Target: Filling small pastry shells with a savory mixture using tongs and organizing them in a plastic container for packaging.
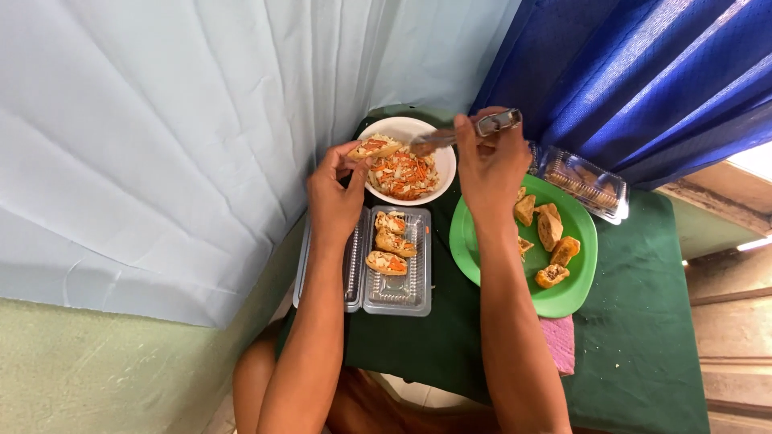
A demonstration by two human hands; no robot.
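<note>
Two bare forearms were recorded nearest the camera, rising from the lower edge of the view toward a small table covered in dark green cloth (643,354). A pink cloth (560,341) was observed lying on this covering, just beside the right forearm.

The left hand (336,193) was found raised over the near left rim of a white bowl (402,127), its fingers pinched on a stuffed fried pastry (375,148) that was held level over the rim of the bowl. The bowl was seen to contain a shredded vegetable filling (404,174) in orange and pale tones.

The right hand (490,169) was noted at the right side of the bowl, its fingers clenched around metal tongs (458,133), the tips of which were directed into the bowl. It could not be determined whether filling was gripped between the tips.

A clear plastic clamshell tray (396,289) was recorded lying open just in front of the bowl, with three filled pastries (392,243) set in its farther half. A green plate (575,297) was observed to the right of the tray, partly covered by the right wrist, bearing several unfilled fried pastries (553,251). A second clear plastic container (585,182) was found beyond the plate, against a blue curtain (635,72). A pale curtain (161,145) occupied the left.
</note>
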